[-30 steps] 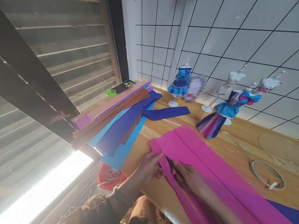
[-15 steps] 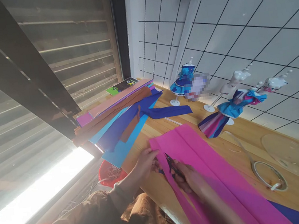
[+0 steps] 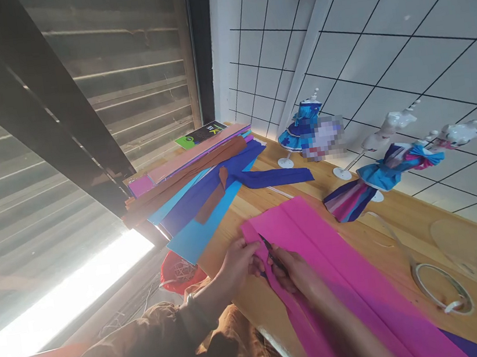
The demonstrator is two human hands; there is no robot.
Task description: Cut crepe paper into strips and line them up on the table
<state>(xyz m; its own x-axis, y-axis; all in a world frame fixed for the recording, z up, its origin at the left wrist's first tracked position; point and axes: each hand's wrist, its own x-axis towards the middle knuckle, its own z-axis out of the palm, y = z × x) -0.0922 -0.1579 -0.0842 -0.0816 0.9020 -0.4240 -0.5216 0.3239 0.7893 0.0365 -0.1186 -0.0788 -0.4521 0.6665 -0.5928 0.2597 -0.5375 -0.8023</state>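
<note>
A long pink sheet [image 3: 318, 250] lies over the front of the wooden table, with a narrow strip parted along its left side. My left hand [image 3: 243, 263] pinches the edge of this strip near the sheet's far left corner. Closed around the handles of dark scissors [image 3: 269, 247], my right hand [image 3: 292, 268] is just right of my left hand. The scissor blades point toward the sheet's far end and look nearly closed. Dark blue material [image 3: 471, 344] shows under the sheet at the lower right.
Blue, brown and light blue sheets [image 3: 206, 235] are piled at the back left. Small dress forms [image 3: 378, 174] stand by the tiled wall. A tape roll [image 3: 442, 289] lies at right, and a red bag [image 3: 180, 271] sits below the table's left edge.
The scissor blades have come closer together, and the parted gap looks narrower. The whole view has shifted slightly, moving the table items to the right in the picture.
</note>
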